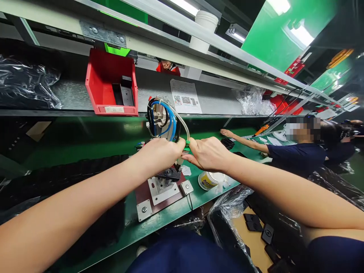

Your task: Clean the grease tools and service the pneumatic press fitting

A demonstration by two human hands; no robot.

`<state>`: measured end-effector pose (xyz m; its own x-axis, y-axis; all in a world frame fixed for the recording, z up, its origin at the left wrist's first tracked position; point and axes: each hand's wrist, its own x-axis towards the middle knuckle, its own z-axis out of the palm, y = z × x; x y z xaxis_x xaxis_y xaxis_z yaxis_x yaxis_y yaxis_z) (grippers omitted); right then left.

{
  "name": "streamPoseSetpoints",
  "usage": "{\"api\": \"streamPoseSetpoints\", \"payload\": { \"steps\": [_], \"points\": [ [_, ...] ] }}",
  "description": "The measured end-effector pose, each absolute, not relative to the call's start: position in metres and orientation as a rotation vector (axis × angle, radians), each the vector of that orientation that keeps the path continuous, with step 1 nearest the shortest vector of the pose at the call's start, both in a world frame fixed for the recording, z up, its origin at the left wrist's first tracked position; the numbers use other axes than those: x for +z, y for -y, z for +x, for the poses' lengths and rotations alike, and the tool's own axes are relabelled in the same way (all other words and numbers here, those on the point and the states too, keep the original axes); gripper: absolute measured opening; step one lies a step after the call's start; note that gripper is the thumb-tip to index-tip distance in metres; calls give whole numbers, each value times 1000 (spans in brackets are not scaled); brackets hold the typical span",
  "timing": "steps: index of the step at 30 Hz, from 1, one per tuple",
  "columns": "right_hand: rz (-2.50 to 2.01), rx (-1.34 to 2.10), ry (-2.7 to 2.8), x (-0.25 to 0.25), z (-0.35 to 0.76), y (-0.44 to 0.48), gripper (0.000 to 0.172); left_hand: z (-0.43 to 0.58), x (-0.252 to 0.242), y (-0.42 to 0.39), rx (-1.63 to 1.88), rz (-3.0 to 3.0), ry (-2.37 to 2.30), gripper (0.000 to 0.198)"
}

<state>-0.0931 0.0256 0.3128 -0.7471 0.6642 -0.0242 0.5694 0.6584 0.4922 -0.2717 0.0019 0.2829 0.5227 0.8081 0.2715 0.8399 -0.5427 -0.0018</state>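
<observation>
My left hand point(165, 153) and my right hand point(212, 153) meet over a small bench machine. Both are closed, fingers pinching a small green fitting point(187, 144) between them. A clear tube point(184, 127) curves down to this fitting from the top of the machine. My fingers hide most of the fitting and whatever is below it. Blue hoses point(173, 121) loop behind my left hand. Under my hands, a black part with a round centre point(170, 173) sits on the machine's metal fixture point(163, 191). Two push-button boxes flank the fixture, one a front-left box point(144, 209).
A white tub point(207, 181) stands right of the machine. A red bin point(110, 108) with black parts and a printed sheet point(186, 94) are on the shelf. Black parts point(267, 233) lie in a plastic-lined box at lower right. Another person's arm point(250, 143) reaches over the bench.
</observation>
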Motion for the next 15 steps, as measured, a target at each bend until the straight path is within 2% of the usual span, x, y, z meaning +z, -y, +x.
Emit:
{"api": "streamPoseSetpoints", "payload": {
  "steps": [6,11,15],
  "points": [
    [961,654,-2702,307,-91,-35,67,-269,274,0,-475,-2594,1364,16],
    [896,581,-2729,307,-89,-43,67,-262,266,6,-417,-2443,1313,25],
    [838,579,-2780,303,-87,-49,69,-261,259,3,-553,-2421,1234,33]
  ]
}}
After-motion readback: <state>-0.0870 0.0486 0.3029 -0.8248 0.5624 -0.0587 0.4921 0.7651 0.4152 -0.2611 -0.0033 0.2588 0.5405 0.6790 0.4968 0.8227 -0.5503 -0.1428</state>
